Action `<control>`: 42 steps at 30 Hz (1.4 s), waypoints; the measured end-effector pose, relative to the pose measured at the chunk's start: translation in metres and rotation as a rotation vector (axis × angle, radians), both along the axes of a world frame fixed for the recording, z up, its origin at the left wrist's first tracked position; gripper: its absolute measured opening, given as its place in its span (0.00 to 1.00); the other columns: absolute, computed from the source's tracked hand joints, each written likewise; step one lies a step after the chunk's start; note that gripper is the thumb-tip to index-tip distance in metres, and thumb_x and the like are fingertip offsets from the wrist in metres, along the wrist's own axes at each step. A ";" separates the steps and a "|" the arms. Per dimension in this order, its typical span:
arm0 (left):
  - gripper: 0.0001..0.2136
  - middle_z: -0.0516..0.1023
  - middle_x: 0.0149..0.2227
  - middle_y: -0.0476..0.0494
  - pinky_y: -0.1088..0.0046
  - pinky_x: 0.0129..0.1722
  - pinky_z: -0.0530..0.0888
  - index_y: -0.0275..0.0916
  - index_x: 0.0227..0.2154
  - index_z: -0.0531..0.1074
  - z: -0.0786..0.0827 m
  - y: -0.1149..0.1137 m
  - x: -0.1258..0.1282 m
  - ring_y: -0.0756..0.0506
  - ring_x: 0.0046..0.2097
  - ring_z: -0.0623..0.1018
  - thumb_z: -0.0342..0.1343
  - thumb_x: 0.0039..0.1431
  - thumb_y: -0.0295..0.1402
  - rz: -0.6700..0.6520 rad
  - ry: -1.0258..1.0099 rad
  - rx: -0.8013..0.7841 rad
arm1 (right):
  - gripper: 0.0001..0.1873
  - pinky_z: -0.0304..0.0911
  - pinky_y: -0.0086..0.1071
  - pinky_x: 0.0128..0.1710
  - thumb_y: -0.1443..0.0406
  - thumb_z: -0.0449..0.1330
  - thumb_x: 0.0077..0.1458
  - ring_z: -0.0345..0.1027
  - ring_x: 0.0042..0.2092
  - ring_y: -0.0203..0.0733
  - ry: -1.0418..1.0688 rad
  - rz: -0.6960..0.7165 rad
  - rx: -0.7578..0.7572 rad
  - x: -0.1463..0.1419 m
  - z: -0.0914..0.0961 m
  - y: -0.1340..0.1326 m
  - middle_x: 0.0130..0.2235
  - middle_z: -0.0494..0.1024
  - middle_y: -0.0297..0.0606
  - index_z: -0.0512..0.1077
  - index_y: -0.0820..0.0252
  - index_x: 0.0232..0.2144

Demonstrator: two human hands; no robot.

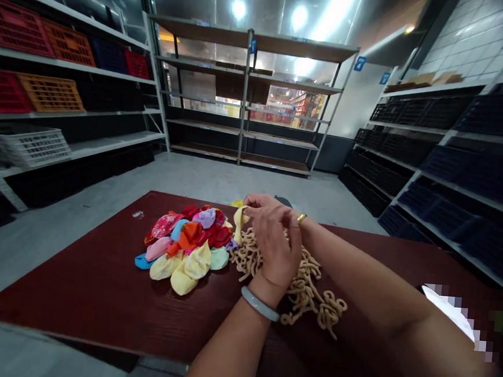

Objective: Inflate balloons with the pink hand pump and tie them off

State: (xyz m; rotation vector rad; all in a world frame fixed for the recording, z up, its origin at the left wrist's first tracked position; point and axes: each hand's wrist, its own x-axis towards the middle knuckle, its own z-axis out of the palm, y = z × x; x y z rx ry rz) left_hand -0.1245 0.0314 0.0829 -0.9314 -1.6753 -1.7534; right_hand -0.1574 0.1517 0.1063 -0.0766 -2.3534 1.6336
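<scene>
My left hand (275,245), with a pale bangle at its wrist, crosses in front of my right hand (259,199), which has a gold band at its wrist. The fingers of both hands come together, pinched, at the top of a pale yellow limp cloth-like piece (239,225), which hangs from them. My left hand partly hides the right fingers. Below the hands lies a heap of tan curly, rope-like pieces (307,286). To the left is a pile of soft colourful pieces (191,236) in red, pink, orange, blue, purple, mint and yellow.
The dark red-brown table (95,292) carries both heaps. A small clear scrap (137,214) lies near its far left edge. A blurred-out bright object (453,312) is at the right. Shelves with crates (50,94) stand left and right, and a metal rack (244,95) stands behind.
</scene>
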 end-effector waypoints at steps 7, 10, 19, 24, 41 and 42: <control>0.29 0.64 0.58 0.25 0.55 0.56 0.60 0.32 0.58 0.57 -0.009 0.015 -0.029 0.35 0.59 0.64 0.51 0.60 0.47 0.146 -0.260 -0.114 | 0.04 0.58 0.24 0.26 0.66 0.64 0.46 0.63 0.27 0.33 0.023 0.019 0.108 0.022 0.045 0.016 0.22 0.72 0.29 0.73 0.61 0.26; 0.23 0.75 0.46 0.31 0.59 0.47 0.67 0.35 0.51 0.66 -0.020 0.026 -0.036 0.36 0.48 0.74 0.45 0.62 0.49 -0.090 -0.401 -0.316 | 0.04 0.58 0.24 0.27 0.67 0.65 0.45 0.62 0.26 0.32 0.043 0.024 0.145 0.045 0.054 0.026 0.23 0.72 0.29 0.73 0.62 0.25; 0.24 0.70 0.26 0.48 0.75 0.28 0.67 0.37 0.33 0.69 -0.020 0.037 -0.006 0.51 0.27 0.69 0.51 0.54 0.57 -0.976 -0.758 -0.123 | 0.05 0.56 0.25 0.26 0.66 0.62 0.50 0.60 0.26 0.32 0.136 -0.180 0.141 0.101 0.041 0.058 0.23 0.71 0.30 0.73 0.61 0.25; 0.19 0.69 0.25 0.51 0.81 0.21 0.62 0.36 0.33 0.70 -0.014 0.031 0.003 0.55 0.23 0.67 0.62 0.50 0.47 -1.162 -0.990 -0.192 | 0.06 0.57 0.27 0.26 0.64 0.60 0.53 0.61 0.26 0.34 0.135 -0.216 0.069 0.120 0.026 0.068 0.24 0.71 0.31 0.72 0.60 0.26; 0.13 0.75 0.25 0.44 0.80 0.25 0.68 0.34 0.29 0.75 -0.018 0.027 0.015 0.52 0.25 0.73 0.65 0.49 0.39 -1.262 -0.989 -0.474 | 0.07 0.59 0.27 0.27 0.62 0.61 0.52 0.63 0.26 0.34 0.179 -0.279 -0.047 0.143 -0.009 0.080 0.25 0.72 0.32 0.73 0.60 0.27; 0.12 0.75 0.25 0.44 0.80 0.24 0.68 0.34 0.29 0.75 -0.018 0.027 0.014 0.52 0.26 0.73 0.65 0.49 0.39 -1.260 -0.991 -0.469 | 0.07 0.59 0.26 0.27 0.62 0.61 0.52 0.63 0.26 0.34 0.182 -0.286 -0.061 0.144 -0.011 0.081 0.25 0.72 0.32 0.72 0.60 0.27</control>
